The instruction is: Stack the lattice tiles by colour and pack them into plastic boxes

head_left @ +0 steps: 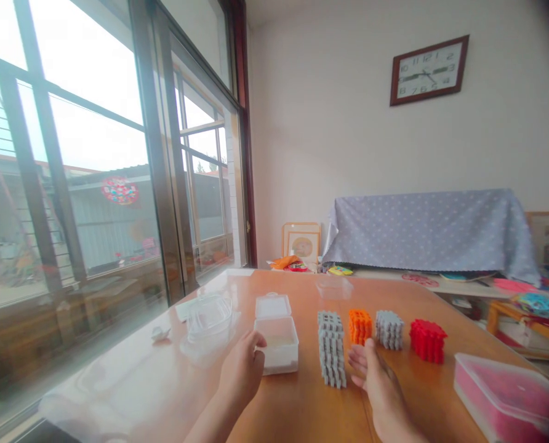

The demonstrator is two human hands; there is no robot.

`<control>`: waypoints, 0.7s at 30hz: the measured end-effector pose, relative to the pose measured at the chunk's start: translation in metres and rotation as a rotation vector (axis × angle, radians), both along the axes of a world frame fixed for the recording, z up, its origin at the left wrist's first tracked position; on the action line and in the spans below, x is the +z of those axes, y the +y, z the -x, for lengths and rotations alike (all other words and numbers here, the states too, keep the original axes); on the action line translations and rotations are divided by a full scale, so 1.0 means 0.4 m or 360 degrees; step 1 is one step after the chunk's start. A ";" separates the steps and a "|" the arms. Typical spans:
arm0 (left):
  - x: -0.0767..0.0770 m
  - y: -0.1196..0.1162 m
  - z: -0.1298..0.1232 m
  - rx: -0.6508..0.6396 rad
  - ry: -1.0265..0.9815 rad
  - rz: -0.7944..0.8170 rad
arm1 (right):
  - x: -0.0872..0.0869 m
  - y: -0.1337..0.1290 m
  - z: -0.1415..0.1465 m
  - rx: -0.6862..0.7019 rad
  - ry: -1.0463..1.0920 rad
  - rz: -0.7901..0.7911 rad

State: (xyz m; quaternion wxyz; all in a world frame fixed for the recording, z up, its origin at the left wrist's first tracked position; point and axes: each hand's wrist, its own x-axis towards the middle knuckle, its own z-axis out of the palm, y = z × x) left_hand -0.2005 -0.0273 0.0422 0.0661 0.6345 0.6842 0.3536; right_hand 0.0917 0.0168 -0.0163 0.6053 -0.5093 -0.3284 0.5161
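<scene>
Long grey block (332,349) is the name for the piece between the two hands, on the brown table (297,409); it has a matte grey surface, jagged, toothed edges, small square openings at its far end and ridged bands running toward the near end. Whether it stands or lies flat is hard to tell.

From the left, a crumpled white scrap (160,333) lies on the glossy tabletop near the window (94,141). Next come clear plastic containers (210,317), bunched together. The left hand (251,352) is at the left side of an open white box (280,357), its fingers curled in and the thumb close to them; whether they pinch anything cannot be told. The box's lid is tipped back on the far side, and something pale shows inside.

Right of the box is the long grey block, clearly the longest of the toothed pieces. Beyond the right hand (371,369) is an orange block (360,326). That hand is open, fingers extended toward the grey block and thumb raised, with nothing seen in its grasp. Farther right come a shorter, lighter grey block (389,330) and a bright red block (428,341), both with the same toothed outline, then a translucent lidded tub (509,394) with pink contents at the table's right side.
</scene>
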 end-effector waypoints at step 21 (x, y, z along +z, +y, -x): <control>-0.019 -0.028 -0.023 -0.0041 -0.0102 -0.0056 | 0.012 -0.009 0.008 -0.0017 -0.0033 0.0015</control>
